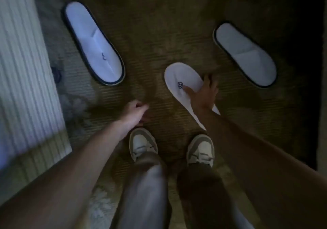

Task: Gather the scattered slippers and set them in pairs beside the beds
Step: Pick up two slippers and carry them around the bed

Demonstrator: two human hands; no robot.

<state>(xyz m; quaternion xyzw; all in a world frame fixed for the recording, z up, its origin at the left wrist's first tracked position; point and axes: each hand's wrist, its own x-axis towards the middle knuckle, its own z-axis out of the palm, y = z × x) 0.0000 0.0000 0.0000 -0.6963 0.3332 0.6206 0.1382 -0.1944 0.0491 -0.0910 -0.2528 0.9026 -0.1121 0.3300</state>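
Observation:
Three white slippers lie apart on a dark brown carpet. The left slipper [94, 44] has a dark rim and a small logo, and lies near the bed. The right slipper [245, 54] lies at the same slant, far right. Between them, closer to me, is the middle slipper [178, 80] with a blue logo. My right hand [203, 91] grips this one, thumb on top by the logo and fingers around its right edge. My left hand [136, 112] hovers low over bare carpet with fingers loosely curled, holding nothing.
A bed with white striped bedding [23, 80] fills the left edge. My two feet in grey and white sneakers [143, 143] stand just below the hands. The carpet [159, 34] darkens to black at the far right.

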